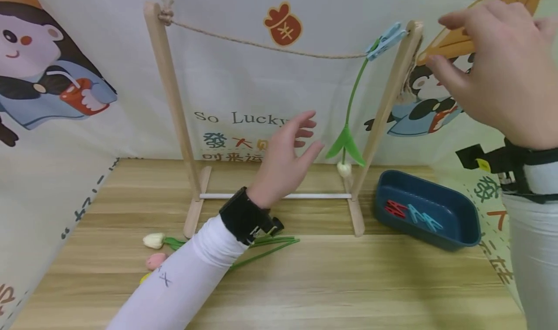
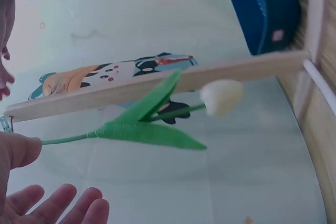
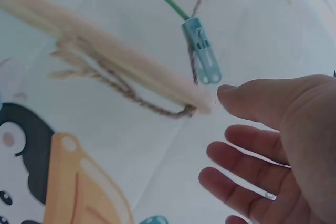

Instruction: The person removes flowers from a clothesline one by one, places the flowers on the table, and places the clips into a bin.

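A white artificial tulip [image 1: 344, 169] hangs head down from the twine [image 1: 261, 45], its stem end pinned by a light blue clothespin [image 1: 385, 41] near the right post. My left hand [image 1: 285, 158] is left of the hanging tulip with fingers apart, holding nothing. In the left wrist view the tulip's green leaves [image 2: 147, 132] and white bloom show beyond the thumb. My right hand [image 1: 501, 63] is raised to the right of the post top, thumb and fingers spread, nothing between them. The right wrist view shows the clothespin a short way past the thumb tip.
A wooden frame [image 1: 172, 97] with a white crossbar [image 1: 274, 196] stands on the wood-grain table [image 1: 392, 291]. A dark blue bin [image 1: 457, 213] at the right holds red and blue clothespins [image 1: 423, 217]. More tulips [image 1: 154, 241] lie at the front left, partly behind my left forearm.
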Tool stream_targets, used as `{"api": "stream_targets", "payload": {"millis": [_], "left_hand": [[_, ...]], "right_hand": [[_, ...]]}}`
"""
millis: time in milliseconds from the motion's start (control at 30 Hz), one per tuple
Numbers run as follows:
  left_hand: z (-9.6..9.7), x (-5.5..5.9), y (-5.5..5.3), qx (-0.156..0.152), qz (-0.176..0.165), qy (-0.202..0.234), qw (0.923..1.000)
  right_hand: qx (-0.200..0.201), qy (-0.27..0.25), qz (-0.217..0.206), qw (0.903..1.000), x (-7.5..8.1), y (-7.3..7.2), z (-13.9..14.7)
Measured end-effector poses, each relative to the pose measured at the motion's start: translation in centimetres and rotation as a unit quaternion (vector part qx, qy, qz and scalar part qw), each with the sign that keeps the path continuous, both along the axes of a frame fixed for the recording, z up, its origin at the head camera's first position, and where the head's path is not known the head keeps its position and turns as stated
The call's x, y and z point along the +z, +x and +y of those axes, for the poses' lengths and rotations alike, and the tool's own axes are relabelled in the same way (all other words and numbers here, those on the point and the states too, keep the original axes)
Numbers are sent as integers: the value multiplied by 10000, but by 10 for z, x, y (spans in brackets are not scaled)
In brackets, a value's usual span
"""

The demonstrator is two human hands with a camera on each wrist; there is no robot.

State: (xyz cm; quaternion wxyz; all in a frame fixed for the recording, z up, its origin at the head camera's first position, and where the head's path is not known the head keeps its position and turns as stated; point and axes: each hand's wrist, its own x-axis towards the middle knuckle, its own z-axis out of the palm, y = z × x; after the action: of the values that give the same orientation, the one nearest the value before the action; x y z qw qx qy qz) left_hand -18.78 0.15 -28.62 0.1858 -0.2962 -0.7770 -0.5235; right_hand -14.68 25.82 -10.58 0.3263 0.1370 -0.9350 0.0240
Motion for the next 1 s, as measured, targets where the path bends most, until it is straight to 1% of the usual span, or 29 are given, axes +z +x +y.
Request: {"api": "stream_targets", "payload": {"millis": [100, 200, 300, 367, 467, 600, 767, 1000], "left_hand": [[12, 6, -9, -223, -173, 398, 9988], [24, 11, -16, -442, -320, 730, 9958], [38, 15, -23, -705, -493, 1067, 9906], [47, 17, -26, -825, -592, 1278, 9866], [58, 21, -29, -778, -713, 1460, 9836], [65, 25, -30, -559, -753, 1495, 9843], [68, 26, -30, -383, -686, 1429, 9866], [69, 28, -28, -320, -688, 1329, 9882]], "right_hand": [[313, 179, -192, 9992, 9, -8, -12], [550, 351, -412, 9970, 14, -17, -19], [620, 423, -642, 9951, 16, -25, -24], [656, 474, -716, 9941, 16, -30, -27], [661, 537, -728, 9937, 17, -33, -31], [645, 643, -657, 9937, 18, -35, -34], [682, 798, -526, 9931, 17, -36, -34], [701, 854, -355, 9933, 15, -37, -31]]}}
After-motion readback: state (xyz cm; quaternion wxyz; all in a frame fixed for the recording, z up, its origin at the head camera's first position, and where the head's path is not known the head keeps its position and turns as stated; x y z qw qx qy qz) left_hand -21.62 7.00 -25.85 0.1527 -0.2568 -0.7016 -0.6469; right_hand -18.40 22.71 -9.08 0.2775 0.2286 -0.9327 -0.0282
